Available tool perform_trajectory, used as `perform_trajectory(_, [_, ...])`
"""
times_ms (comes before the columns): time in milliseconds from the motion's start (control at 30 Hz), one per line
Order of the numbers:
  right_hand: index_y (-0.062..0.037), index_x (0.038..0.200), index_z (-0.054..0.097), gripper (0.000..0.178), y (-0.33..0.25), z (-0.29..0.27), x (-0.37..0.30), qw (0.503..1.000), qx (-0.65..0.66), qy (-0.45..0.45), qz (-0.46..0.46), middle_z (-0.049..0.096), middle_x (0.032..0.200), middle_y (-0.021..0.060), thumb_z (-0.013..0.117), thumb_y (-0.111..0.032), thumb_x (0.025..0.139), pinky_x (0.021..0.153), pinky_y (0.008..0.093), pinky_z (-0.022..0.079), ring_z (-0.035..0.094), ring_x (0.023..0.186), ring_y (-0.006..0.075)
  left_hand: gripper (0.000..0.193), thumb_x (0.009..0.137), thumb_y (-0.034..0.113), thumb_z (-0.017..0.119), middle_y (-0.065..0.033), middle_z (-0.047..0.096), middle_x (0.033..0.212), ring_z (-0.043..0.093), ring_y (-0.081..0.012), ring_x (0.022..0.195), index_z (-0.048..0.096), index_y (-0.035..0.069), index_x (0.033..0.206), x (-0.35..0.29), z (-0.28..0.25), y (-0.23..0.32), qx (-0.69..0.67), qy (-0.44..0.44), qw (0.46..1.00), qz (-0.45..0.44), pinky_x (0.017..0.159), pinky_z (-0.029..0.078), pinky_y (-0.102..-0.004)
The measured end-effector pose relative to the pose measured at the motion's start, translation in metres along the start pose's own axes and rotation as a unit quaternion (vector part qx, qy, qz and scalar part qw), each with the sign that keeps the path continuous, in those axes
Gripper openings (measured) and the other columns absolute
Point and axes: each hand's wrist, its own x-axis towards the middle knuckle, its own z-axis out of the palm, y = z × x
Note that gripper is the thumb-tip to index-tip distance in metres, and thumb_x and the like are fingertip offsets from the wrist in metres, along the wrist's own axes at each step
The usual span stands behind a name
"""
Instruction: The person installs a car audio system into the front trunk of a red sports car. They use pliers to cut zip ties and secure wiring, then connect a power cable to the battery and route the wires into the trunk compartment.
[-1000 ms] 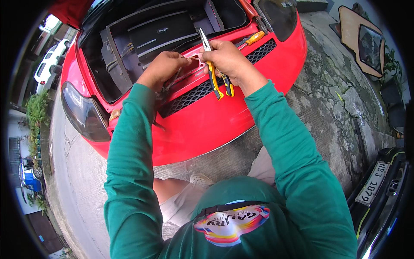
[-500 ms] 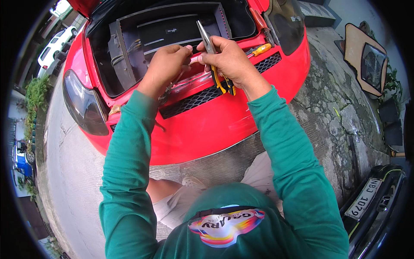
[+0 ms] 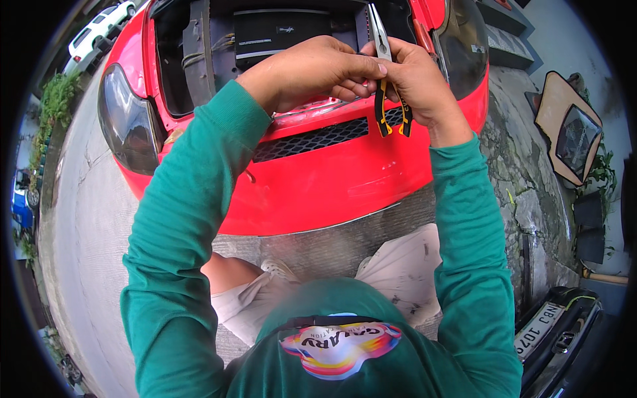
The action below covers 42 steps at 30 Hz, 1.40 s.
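Observation:
My right hand [image 3: 424,83] is closed around needle-nose pliers [image 3: 380,34], whose bare metal jaws point up and away from me. The yellow-and-black handles [image 3: 393,114] hang below the fingers. My left hand [image 3: 312,71] reaches across from the left, its thumb and fingers pinched together against the right hand's fingertips beside the pliers. A tiny bit of red shows at the left fingertips, too small to name. Both hands are held above the rear edge of a red car [image 3: 318,192], over a dark mesh grille [image 3: 312,140].
Inside the car's open compartment lies a flat black box [image 3: 282,30], with loose wires [image 3: 222,43] to its left. Dark-tinted lamps [image 3: 127,109] flank the opening. A tan panel with a window [image 3: 576,126] leans at the right wall. A black car part with a plate [image 3: 557,338] lies lower right.
My left hand has moved right and met the right hand at the pliers. The view has shifted, and the orange-handled tool on the car's edge is now hidden.

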Motion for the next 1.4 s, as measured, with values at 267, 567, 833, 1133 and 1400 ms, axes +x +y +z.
perform_trajectory(267, [-0.0018,0.116,0.062,0.018,0.029,-0.063,-0.021,0.961,0.272,-0.015,0.051,0.076,0.117,0.0261,0.060,-0.010,0.101,0.049,0.0205,0.053,0.077,0.085,0.0201,0.117,0.072,0.027,0.096,-0.0351,0.059,0.147,0.056,-0.0516,0.139,0.033,0.013,0.169,-0.103,-0.002,-0.007,0.527,0.195,0.826,0.040,0.117,0.048,-0.0538])
perform_trajectory(567, [-0.0022,0.120,0.060,0.022,0.030,-0.056,-0.013,0.992,0.028,0.003,0.119,0.078,0.106,0.0149,0.065,0.000,0.099,0.044,0.0188,0.046,0.073,0.073,0.0118,0.113,0.073,0.015,0.089,-0.0349,0.036,0.165,0.043,-0.0566,0.148,0.032,0.020,0.170,-0.169,0.008,-0.102,0.485,0.273,0.828,-0.063,0.116,0.049,-0.0551])
perform_trajectory(833, [-0.0013,0.113,0.063,0.018,0.041,-0.019,0.007,0.983,-0.132,-0.022,0.127,0.072,0.092,0.0065,0.070,0.000,0.096,0.053,0.0236,0.051,0.068,0.067,0.0106,0.063,0.088,0.003,0.073,-0.0213,0.063,0.136,0.060,-0.0420,0.126,0.061,0.014,0.148,-0.152,-0.007,-0.142,0.562,0.317,0.758,0.097,0.103,0.055,-0.0500])
perform_trajectory(1133, [-0.0022,0.097,0.072,0.010,0.055,-0.042,0.029,0.934,-0.346,0.036,0.081,0.074,0.082,0.0126,0.075,-0.006,0.088,0.071,0.0414,0.058,0.074,0.074,0.0255,0.043,0.096,-0.003,0.070,-0.0187,0.067,0.129,0.067,-0.0356,0.113,0.071,0.009,0.137,-0.126,-0.055,-0.132,0.498,0.356,0.776,0.153,0.093,0.057,-0.0405])
perform_trajectory(1400, [-0.0102,0.110,0.083,0.026,0.034,-0.050,0.052,0.743,-0.667,-0.043,0.037,0.079,0.106,0.0199,0.069,-0.009,0.087,0.092,0.0519,0.059,0.076,0.103,0.0415,0.038,0.095,-0.001,0.068,-0.0192,0.071,0.123,0.068,-0.0391,0.114,0.075,0.008,0.131,-0.129,-0.074,-0.097,0.479,0.301,0.817,0.109,0.099,0.057,-0.0448])
